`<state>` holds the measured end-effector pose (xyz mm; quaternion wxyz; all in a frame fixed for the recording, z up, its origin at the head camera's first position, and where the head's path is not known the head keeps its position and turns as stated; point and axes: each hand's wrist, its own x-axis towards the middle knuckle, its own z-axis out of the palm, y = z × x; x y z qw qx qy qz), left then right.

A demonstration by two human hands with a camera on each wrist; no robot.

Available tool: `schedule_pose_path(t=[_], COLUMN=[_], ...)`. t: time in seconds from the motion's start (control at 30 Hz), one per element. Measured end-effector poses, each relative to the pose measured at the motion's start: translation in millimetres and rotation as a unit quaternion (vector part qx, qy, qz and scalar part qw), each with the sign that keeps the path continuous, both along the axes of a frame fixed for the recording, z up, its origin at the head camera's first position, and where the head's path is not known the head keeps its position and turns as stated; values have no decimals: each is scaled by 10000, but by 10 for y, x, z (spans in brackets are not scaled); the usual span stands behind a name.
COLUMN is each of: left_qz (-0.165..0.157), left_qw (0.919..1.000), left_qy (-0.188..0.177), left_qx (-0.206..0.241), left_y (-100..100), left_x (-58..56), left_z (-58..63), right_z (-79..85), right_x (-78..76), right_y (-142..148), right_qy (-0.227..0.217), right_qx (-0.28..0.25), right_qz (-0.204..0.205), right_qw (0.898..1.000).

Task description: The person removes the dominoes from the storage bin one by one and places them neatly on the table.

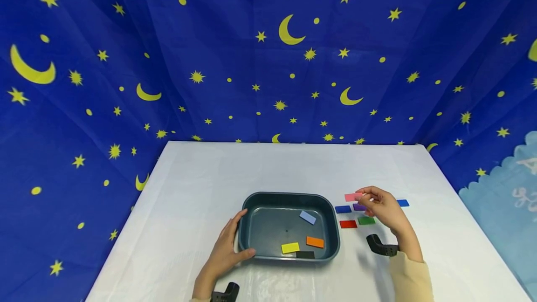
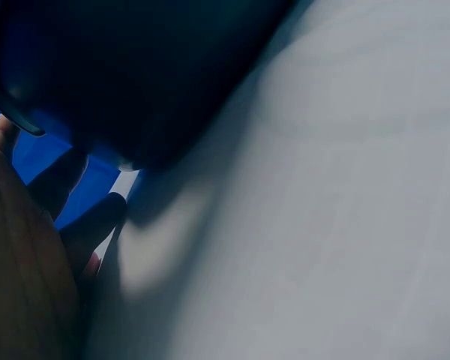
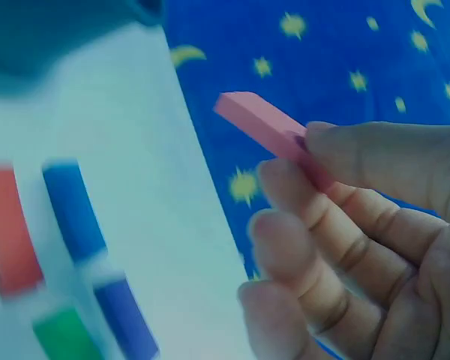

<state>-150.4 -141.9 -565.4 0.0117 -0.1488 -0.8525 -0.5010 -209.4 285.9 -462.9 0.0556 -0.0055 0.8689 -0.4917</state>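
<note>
My right hand (image 1: 383,209) pinches a pink rectangular block (image 3: 266,131) between thumb and fingertips, lifted over the right part of the table. Under and beside that hand lie a dark blue block (image 1: 343,209), a purple block (image 1: 358,207), a red block (image 1: 348,224) and a green block (image 1: 367,221). Another blue block (image 1: 402,202) shows just right of it. My left hand (image 1: 226,248) rests against the left side of a dark grey-green plastic tub (image 1: 289,195), fingers spread, thumb at its near left corner. In the left wrist view the fingers (image 2: 97,225) lie close to the tub's outer wall.
Inside the tub lie a light blue block (image 1: 308,217), an orange block (image 1: 315,242), a yellow block (image 1: 290,248) and a black block (image 1: 305,255). A white cloth covers the table (image 1: 201,176). Blue curtains (image 1: 235,59) with yellow stars and moons surround it.
</note>
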Motion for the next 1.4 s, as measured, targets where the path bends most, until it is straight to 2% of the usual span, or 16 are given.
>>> schedule_pose_path(t=[0.3,0.53,0.93,1.4], left_qz=[-8,-31,15,-13], left_qw=[10000,10000,10000,10000], left_qy=[54,63,-45,4], left_qx=[38,24,4,-8], left_y=[-8,-5,-4,3], left_x=[-15,-14,3,-2], left_z=[15,8,27,18], right_z=[-140,-265,-411,-463], right_x=[59,130,199,152], right_y=[410,618,780,878], right_qy=[-80,-370,-461,-1022], right_qx=[423,755,1144,1153], right_qz=[-69,-291,-418,-691], right_qw=[9990,9960,9915,9856])
